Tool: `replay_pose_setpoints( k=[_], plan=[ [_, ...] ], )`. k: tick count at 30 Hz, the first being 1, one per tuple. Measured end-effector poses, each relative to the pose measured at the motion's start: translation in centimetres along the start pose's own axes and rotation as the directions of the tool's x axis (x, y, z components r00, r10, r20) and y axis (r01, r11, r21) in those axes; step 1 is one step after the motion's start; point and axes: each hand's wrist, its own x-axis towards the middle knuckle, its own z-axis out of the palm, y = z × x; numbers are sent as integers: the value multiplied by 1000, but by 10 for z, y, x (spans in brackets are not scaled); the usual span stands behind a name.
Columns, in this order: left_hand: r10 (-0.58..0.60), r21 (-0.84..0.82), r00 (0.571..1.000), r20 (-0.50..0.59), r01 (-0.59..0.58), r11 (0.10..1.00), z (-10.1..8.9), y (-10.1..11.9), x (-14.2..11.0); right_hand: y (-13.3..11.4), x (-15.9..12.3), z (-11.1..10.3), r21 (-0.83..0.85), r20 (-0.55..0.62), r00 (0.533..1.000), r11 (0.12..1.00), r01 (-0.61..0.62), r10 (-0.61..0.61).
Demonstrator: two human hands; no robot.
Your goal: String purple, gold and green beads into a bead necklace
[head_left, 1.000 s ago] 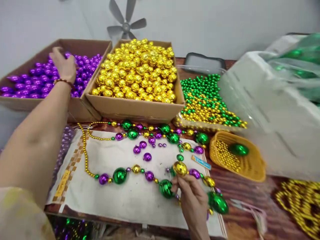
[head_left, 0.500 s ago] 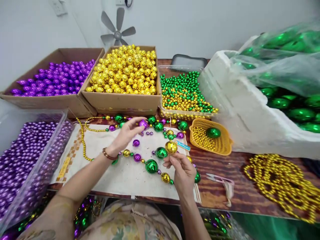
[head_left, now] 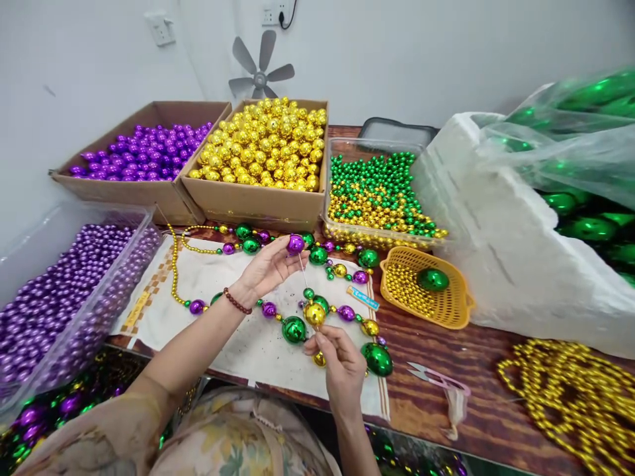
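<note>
My left hand (head_left: 268,270) is closed on a shiny purple bead (head_left: 296,244) above the white cloth (head_left: 233,357). From this bead a thin straight needle or thread runs down to a small green bead (head_left: 308,293) and a large gold bead (head_left: 314,313). Just under the gold bead, my right hand (head_left: 342,360) pinches with thumb and forefinger; the strand between them is too fine to make out. Around both hands lies a bead garland of green, purple and gold, with a large green bead (head_left: 294,329) left of the right fingers.
Behind stand boxes of purple beads (head_left: 149,153) and gold beads (head_left: 262,149), plus a tub of green and gold beads (head_left: 380,195). Small purple beads (head_left: 64,291) fill a left tub. Right are a yellow basket (head_left: 459,291), pink-handled snips (head_left: 441,378), gold bead strings (head_left: 570,390) and a foam box (head_left: 486,218).
My left hand came from the purple bead box down to the middle with a purple bead, now at the tip of the strand. My right hand stayed pinched near the gold bead. The view shifted.
</note>
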Motion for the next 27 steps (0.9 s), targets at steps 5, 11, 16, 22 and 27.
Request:
replay_pose_setpoints(
  k=[5,11,16,22,27],
  plan=[
    [-69,-83,998,-10,68,994,6,-1,0,2,-3,0,9,-9,1000,1000,-21,21],
    [-55,-71,996,-67,50,996,8,-1,-2,-1,-2,2,-10,-16,999,999,-33,33],
    [-19,-71,999,-45,16,997,3,-2,-2,2,-3,6,5,-46,998,999,-37,37],
    [30,-71,1000,4,-30,997,-2,-1,-4,7,-3,8,-25,-43,998,998,-51,50],
    [54,-52,999,3,-53,997,-3,1,-5,9,-3,10,-15,-44,997,998,-62,61]
  ],
)
